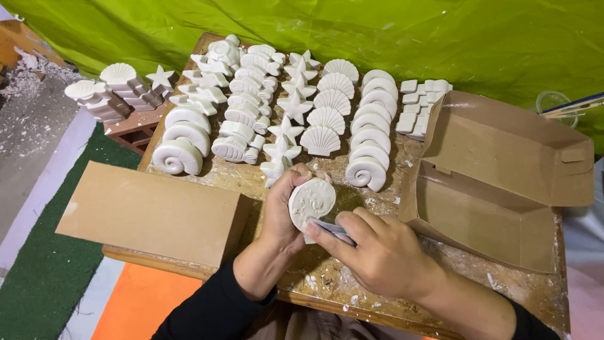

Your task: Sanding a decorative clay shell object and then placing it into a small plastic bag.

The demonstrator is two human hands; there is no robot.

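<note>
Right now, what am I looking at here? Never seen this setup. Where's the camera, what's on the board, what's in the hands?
There is no machine: a person works with two bare hands, and the one picture comes from a camera on their head, looking down.

The left hand holds a round white plaster shell casting on edge. The right hand presses a small flat piece against its lower rim; what that piece is cannot be told.

On the dusty wooden board stand rows of white plaster castings: spiral shells, fan shells, starfish. An open brown cardboard box sits to the right, a closed brown cardboard box to the left. Green sheeting hangs behind.
</note>
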